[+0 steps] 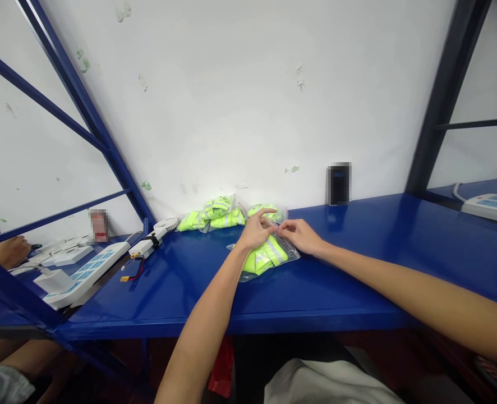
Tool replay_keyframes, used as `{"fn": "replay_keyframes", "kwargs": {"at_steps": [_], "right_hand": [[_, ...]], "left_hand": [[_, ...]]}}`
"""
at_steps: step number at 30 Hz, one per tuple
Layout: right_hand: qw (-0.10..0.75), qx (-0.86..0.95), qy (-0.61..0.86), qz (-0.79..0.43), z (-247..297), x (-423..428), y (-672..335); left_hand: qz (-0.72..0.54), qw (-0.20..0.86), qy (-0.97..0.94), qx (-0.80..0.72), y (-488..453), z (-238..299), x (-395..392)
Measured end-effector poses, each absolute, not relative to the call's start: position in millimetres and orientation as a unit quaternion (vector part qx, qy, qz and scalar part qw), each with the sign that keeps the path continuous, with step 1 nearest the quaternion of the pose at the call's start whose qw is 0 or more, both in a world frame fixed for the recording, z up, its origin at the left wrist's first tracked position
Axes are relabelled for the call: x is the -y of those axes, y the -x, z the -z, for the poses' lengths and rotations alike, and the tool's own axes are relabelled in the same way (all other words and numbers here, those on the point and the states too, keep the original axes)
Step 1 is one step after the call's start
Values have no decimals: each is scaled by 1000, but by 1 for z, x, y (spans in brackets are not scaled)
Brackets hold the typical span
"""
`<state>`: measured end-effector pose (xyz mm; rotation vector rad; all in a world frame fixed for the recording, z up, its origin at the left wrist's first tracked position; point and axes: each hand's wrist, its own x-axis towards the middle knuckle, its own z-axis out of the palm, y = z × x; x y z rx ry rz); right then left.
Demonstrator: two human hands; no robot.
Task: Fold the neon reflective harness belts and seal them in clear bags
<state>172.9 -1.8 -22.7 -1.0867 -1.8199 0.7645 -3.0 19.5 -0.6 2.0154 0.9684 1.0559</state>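
A clear plastic bag holding a folded neon-yellow vest with grey stripes [266, 255] lies on the blue shelf top [358, 264]. My left hand [256, 229] and my right hand [299, 234] meet at the bag's upper edge, fingers pinched on the bag's opening. Behind them, against the wall, lies a pile of similar bagged neon-yellow vests [219, 213].
A white power strip [86, 275] and a small white fan with red and black wires [156, 235] sit at the left. A dark small box [339, 184] stands against the wall. Another power strip [490, 206] is far right. Another person's hand [10, 251] shows at the left edge.
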Motion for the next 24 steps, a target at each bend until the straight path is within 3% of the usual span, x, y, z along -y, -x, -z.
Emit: {"fn": "replay_keyframes", "kwargs": {"at_steps": [12, 24], "right_hand": [[454, 715, 451, -283, 32, -4, -172], [445, 751, 425, -239, 33, -5, -174]], "left_hand": [[-417, 242, -765, -426, 1, 2, -21], [-422, 244, -791, -370, -2, 7, -24]]}}
